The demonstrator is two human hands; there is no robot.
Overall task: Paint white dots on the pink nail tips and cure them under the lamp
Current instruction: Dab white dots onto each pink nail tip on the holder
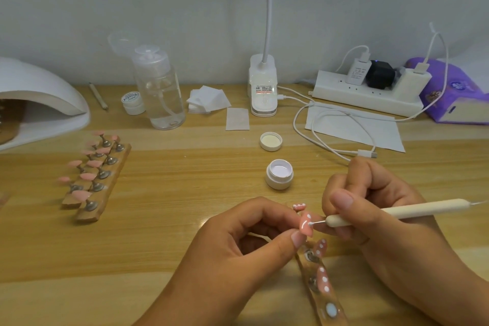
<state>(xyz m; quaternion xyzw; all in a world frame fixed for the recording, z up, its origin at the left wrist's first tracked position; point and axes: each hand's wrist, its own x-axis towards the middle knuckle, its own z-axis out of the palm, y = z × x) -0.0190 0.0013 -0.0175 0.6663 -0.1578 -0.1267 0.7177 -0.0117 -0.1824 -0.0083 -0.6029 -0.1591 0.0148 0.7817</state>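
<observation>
My left hand [238, 243] pinches a pink nail tip [306, 224] between thumb and fingers, just above a clear holder strip [324, 288]. My right hand [375, 209] grips a cream dotting pen [391, 212], and its metal point touches the pinched tip, which bears white dots. On the strip sit two more dotted pink tips [323, 279], and another dotted tip [299, 206] shows behind my fingers. The open white pot of paint [279, 173] stands on the table beyond my hands, its lid [271, 141] behind it. The white curing lamp [39, 103] is at the far left.
Two wooden strips with several plain pink tips [92, 174] lie left of centre. At the back stand a clear pump bottle [160, 92], a small jar [133, 103], cotton pads [209, 99], a clip lamp base [263, 87], a power strip [370, 92] with cables, and a purple tissue pack [449, 92].
</observation>
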